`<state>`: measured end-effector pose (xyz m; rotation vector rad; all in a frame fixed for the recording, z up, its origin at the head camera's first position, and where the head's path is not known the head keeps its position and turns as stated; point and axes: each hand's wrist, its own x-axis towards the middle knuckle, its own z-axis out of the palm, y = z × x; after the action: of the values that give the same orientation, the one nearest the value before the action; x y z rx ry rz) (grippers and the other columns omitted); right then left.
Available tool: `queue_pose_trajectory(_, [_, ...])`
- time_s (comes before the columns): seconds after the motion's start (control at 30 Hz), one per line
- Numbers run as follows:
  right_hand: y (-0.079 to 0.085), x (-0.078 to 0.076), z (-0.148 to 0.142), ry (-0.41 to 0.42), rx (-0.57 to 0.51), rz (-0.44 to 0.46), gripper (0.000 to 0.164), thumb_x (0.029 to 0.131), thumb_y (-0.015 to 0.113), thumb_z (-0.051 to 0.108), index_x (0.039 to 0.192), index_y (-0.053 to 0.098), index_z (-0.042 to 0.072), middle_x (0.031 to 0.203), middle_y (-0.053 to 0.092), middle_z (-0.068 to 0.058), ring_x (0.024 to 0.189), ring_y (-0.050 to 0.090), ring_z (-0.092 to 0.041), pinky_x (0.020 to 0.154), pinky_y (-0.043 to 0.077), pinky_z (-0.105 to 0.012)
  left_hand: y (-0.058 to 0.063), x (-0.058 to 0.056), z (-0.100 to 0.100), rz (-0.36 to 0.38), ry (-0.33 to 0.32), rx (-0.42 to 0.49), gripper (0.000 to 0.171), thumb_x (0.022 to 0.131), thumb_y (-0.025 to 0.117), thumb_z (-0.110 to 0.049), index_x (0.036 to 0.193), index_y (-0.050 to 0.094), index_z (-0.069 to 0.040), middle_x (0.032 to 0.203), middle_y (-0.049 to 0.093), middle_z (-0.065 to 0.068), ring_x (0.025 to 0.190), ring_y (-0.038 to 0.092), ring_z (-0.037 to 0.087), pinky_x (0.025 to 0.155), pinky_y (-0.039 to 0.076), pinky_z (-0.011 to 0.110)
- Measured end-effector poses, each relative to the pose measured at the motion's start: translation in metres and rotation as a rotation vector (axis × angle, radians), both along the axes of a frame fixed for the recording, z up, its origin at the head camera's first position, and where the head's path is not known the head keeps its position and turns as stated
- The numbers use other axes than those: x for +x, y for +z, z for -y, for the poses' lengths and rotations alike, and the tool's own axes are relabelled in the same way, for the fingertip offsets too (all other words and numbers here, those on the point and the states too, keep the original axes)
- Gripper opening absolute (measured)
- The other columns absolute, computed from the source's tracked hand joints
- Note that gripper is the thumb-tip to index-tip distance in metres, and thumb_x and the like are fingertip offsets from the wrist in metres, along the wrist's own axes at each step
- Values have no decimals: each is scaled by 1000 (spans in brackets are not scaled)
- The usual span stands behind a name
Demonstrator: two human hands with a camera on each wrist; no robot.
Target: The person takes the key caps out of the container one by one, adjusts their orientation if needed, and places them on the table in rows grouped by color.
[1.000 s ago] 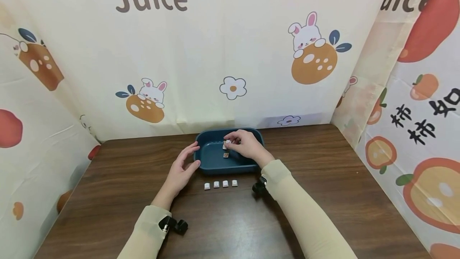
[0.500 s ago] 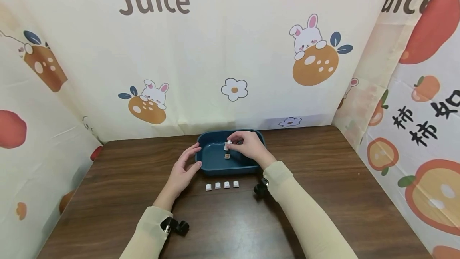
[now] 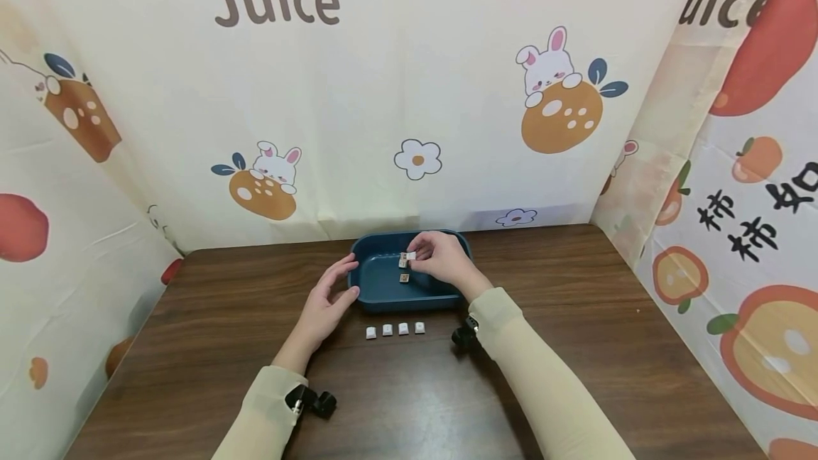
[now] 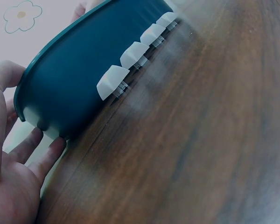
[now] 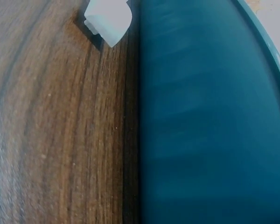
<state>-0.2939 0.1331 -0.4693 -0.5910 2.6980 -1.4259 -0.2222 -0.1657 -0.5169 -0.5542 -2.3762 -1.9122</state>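
Note:
In the head view, my right hand (image 3: pixel 442 258) is over the dark blue tray (image 3: pixel 383 302) and pinches a small white keycap (image 3: pixel 411 255) between thumb and fingertips. Just beside that keycap lie small pieces in the tray, including a keycap (image 3: pixel 404 278) with a brownish face. My left hand (image 3: pixel 324 304) is at the tray's left end, fingers spread, fingertips touching the outer wall and rim. The left wrist view shows these fingers (image 4: pixel 25 147) against the tray wall (image 4: pixel 70 79). The right wrist view shows the tray side (image 5: pixel 210 112) but not the right hand.
Several white keycaps (image 3: pixel 387 330) stand in a row on the brown wooden table (image 3: pixel 396 396), in front of the tray. The left wrist view shows clear stems beneath those keycaps (image 4: pixel 113 81). A printed curtain (image 3: pixel 358 91) hangs right behind the tray.
My right hand has shifted slightly within the tray, and the pinched keycap has turned and shows more plainly. My left hand keeps its place at the tray's end.

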Motion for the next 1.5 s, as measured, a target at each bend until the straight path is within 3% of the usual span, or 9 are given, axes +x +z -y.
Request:
queue_pose_trajectory(0.23, [-1, 2, -3, 28, -22, -36, 25, 97, 85, 11, 121, 81, 9, 112, 78, -3, 97, 74, -17, 92, 64, -40, 0, 1, -2, 5, -8, 6, 49, 109, 68, -9, 156, 55, -1, 174, 40, 8, 156, 41, 37, 109, 48, 17])
queue_pose_trajectory(0.43, [-1, 1, -8, 53, -6, -60, 27, 99, 85, 19, 123, 82, 8, 108, 79, -1, 94, 75, -15, 89, 65, -39, 1, 2, -5, 6, -21, 19, 50, 108, 68, -8, 156, 54, 2, 174, 40, 8, 156, 41, 38, 109, 49, 18])
queue_pose_trajectory(0.67, [15, 7, -13, 63, 41, -152, 26, 99, 84, 15, 123, 81, 4, 108, 79, -3, 94, 76, -17, 89, 65, -40, 0, 1, -6, 9, -31, 16, 50, 109, 67, -10, 156, 53, 1, 175, 38, 7, 156, 41, 38, 110, 49, 19])
queue_pose_trajectory(0.77, [25, 15, -16, 69, 38, -181, 24, 98, 84, 12, 121, 81, 4, 107, 79, -4, 95, 76, -18, 89, 65, -40, 1, 2, -5, 14, -27, 13, 50, 109, 68, -11, 156, 54, 0, 175, 39, 6, 156, 41, 37, 110, 49, 20])
queue_pose_trajectory(1.03, [41, 55, -26, 34, -35, -119, 24, 97, 86, 16, 121, 83, 16, 109, 77, 3, 94, 72, -13, 87, 64, -34, 1, 1, -5, 2, -22, 2, 50, 109, 69, -11, 155, 54, 1, 175, 39, 7, 156, 41, 38, 109, 49, 19])
queue_pose_trajectory(1.33, [35, 83, -31, 76, -154, -130, 24, 94, 88, 8, 117, 82, 7, 105, 79, -2, 91, 74, -12, 85, 64, -30, 0, 1, -4, 3, -15, 1, 50, 110, 67, -11, 156, 54, 1, 175, 38, 7, 158, 39, 38, 109, 48, 17])
queue_pose_trajectory(1.5, [32, 94, -33, 76, -177, -155, 24, 92, 89, 6, 115, 82, 9, 103, 78, 2, 89, 74, -13, 83, 64, -30, 0, 1, -3, 2, -3, -6, 49, 110, 67, -10, 156, 54, -1, 175, 38, 6, 158, 39, 38, 109, 48, 16])
